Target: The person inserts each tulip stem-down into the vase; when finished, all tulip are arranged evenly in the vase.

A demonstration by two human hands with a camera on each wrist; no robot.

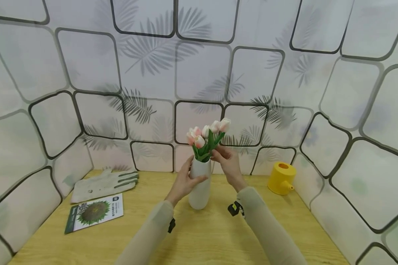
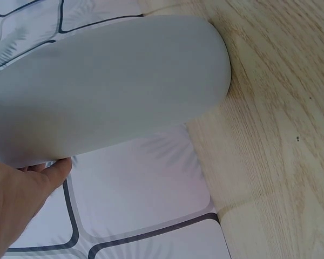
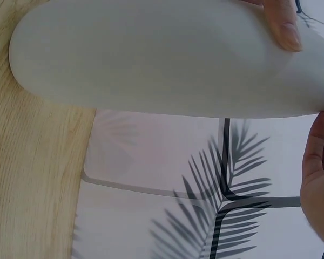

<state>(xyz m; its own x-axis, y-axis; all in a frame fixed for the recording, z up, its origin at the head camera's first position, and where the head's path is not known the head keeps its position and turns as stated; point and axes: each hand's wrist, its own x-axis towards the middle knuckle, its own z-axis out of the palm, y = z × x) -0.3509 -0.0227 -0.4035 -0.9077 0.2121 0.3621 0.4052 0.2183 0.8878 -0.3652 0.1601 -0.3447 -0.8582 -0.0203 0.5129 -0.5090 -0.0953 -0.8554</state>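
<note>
A tall white vase (image 1: 199,193) stands upright on the wooden table and fills much of both wrist views. Pink-and-white tulips (image 1: 199,142) with green leaves rise from its mouth. My left hand (image 1: 184,183) grips the vase's upper part from the left, thumb across the front. At the right of the mouth, my right hand (image 1: 229,163) pinches the tulips low down among the leaves, fingertips right at the rim. In the right wrist view, fingers (image 3: 317,143) of this hand show beside the vase's top end; the flowers lie outside that view.
A yellow watering can (image 1: 281,180) stands on the table (image 1: 202,239) at the right. Pale gardening gloves (image 1: 103,185) lie at the left, with a seed packet (image 1: 95,212) picturing a sunflower in front of them. Patterned walls (image 1: 152,121) enclose the back and sides.
</note>
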